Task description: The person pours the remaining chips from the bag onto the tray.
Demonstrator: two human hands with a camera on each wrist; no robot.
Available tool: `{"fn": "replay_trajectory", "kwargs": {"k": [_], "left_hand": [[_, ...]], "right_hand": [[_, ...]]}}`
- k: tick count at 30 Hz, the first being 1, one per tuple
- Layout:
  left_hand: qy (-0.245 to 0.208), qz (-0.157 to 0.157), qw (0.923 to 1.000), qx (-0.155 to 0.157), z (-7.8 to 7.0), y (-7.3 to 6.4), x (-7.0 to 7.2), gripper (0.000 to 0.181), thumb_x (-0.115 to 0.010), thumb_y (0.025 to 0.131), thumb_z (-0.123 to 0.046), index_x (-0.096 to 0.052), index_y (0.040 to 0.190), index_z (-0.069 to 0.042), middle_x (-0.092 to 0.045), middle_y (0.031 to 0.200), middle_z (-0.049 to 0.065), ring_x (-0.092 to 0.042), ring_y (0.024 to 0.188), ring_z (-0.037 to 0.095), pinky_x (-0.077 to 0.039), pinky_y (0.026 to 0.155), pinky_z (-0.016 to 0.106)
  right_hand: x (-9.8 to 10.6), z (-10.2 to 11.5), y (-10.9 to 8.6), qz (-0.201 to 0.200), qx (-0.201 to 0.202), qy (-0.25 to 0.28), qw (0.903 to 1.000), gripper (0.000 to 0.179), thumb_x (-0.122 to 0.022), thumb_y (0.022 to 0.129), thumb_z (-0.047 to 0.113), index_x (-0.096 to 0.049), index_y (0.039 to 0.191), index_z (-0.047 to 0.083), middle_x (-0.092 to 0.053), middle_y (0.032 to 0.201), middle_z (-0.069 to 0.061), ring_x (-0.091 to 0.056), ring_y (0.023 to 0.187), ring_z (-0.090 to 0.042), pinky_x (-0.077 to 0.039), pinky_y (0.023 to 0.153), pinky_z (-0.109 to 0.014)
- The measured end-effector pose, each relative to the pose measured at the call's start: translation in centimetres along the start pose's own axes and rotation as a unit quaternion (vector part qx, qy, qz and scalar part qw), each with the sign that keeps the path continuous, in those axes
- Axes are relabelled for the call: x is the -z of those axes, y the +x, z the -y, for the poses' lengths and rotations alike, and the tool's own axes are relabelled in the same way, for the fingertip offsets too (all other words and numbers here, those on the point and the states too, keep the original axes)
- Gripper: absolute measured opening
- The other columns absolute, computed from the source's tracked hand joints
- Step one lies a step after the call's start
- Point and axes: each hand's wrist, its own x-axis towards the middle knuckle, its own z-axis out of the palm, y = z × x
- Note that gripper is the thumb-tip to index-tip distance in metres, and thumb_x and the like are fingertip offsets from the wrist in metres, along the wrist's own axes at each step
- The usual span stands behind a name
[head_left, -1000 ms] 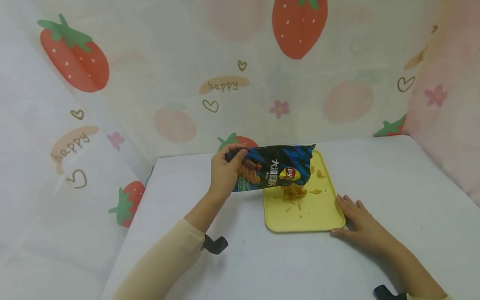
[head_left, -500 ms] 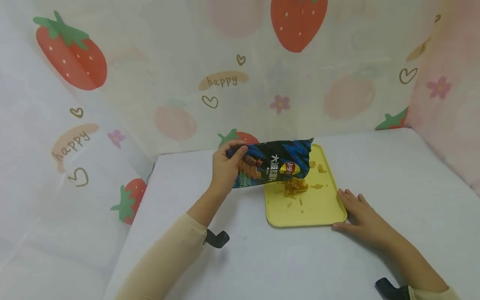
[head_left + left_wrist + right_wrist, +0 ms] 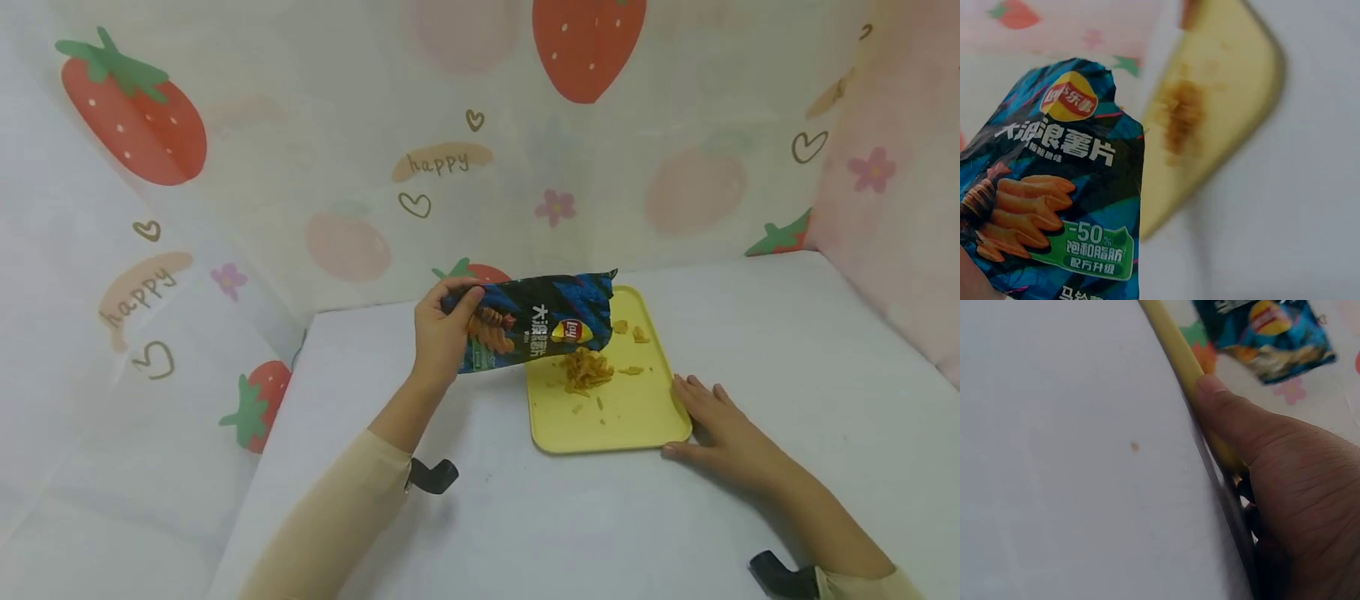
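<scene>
In the head view my left hand (image 3: 442,333) grips the closed-looking left end of a dark blue Lay's potato chip bag (image 3: 517,321), thumb in front. The bag lies sideways in the air, its right end over a yellow tray (image 3: 630,429). Below it on the tray sits a heap of broken potato chips (image 3: 587,370), with smaller crumbs around. The bag's printed front (image 3: 1054,169) fills the left of the left wrist view. My right hand (image 3: 731,437) rests at the tray's near right corner, fingers extended along the side. Its thumb (image 3: 1229,412) touches the front rim.
A white-covered table (image 3: 510,525) carries the tray. Behind it stands a wall cloth (image 3: 487,75) printed with strawberries and hearts. Black curved pieces (image 3: 435,477) are fixed at both wrists. A small crumb (image 3: 1134,447) lies on the table.
The bag's right end has tilted slightly upward while my left hand keeps its grip. The whole view has shifted a little. My right hand stays at the tray corner.
</scene>
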Motion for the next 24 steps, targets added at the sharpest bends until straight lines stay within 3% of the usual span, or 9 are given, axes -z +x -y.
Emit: {"fn": "replay_trajectory", "kwargs": {"k": [7,8,12,24], "left_hand": [[-0.001,-0.021,0.9997,-0.013,-0.82,0.11,-0.21,0.023,-0.068,0.1,-0.023,-0.069,0.114,-0.005,-0.066,0.113,0.005,-0.064,0.101,0.019,-0.057,0.082,0.024],[-0.005,-0.017,0.9998,-0.011,-0.83,0.17,-0.26,0.023,-0.068,0.1,-0.021,-0.069,0.115,-0.004,-0.065,0.115,0.005,-0.064,0.107,0.018,-0.056,0.087,0.024],[0.005,-0.006,0.9999,0.007,-0.45,0.19,-0.36,0.021,-0.068,0.1,-0.019,-0.07,0.115,-0.004,-0.066,0.113,0.004,-0.064,0.105,0.016,-0.056,0.083,0.022],[-0.007,-0.01,0.9999,-0.01,-0.48,0.17,-0.29,0.023,-0.068,0.1,-0.02,-0.069,0.115,-0.003,-0.065,0.114,0.005,-0.064,0.106,0.018,-0.056,0.086,0.024]], "right_hand": [[0.06,-0.09,0.03,0.0,0.0,-0.006,1.0,0.107,-0.072,0.087,0.062,-0.022,0.163,0.006,-0.021,0.169,-0.018,-0.012,0.157,-0.038,0.008,0.127,-0.039],[0.06,-0.11,0.08,-0.002,0.001,-0.006,1.0,0.106,-0.072,0.088,0.062,-0.022,0.163,0.006,-0.021,0.169,-0.017,-0.012,0.157,-0.038,0.008,0.128,-0.039],[-0.06,0.0,0.15,0.006,-0.004,0.004,1.0,0.108,-0.072,0.087,0.063,-0.021,0.163,0.006,-0.019,0.169,-0.017,-0.01,0.157,-0.038,0.009,0.127,-0.04],[-0.07,-0.01,0.4,0.002,0.003,0.0,1.0,0.108,-0.071,0.087,0.064,-0.022,0.163,0.005,-0.021,0.169,-0.017,-0.012,0.157,-0.038,0.008,0.127,-0.04]]}}
